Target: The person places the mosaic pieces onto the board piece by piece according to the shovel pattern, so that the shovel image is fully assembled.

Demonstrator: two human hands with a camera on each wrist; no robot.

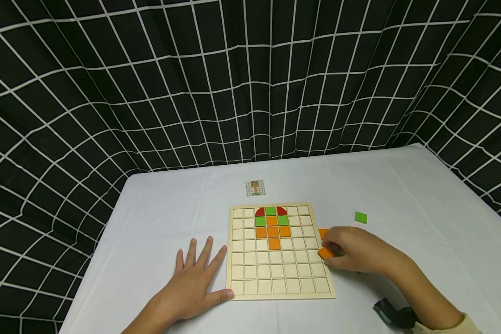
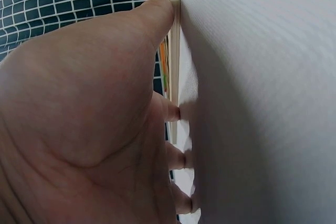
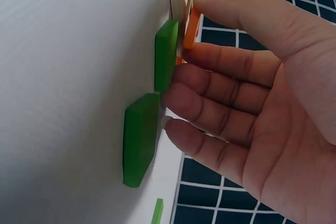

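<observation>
A white cloth-covered table (image 1: 158,218) bears a pale square wooden grid board (image 1: 275,271). The left hand (image 1: 192,285), fingers straight and spread, thumbs the board's near-left corner. The right hand (image 1: 355,249), fingers curled, pinches 1 flat orange tile (image 1: 325,253) by the board's right edge.

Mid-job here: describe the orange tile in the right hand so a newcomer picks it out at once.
On the white-covered table, find the wooden grid board. At its right edge, the right hand pinches the orange tile. Unlike the loose orange piece just beyond and the orange squares in the grid, this one is between thumb and finger.
</observation>
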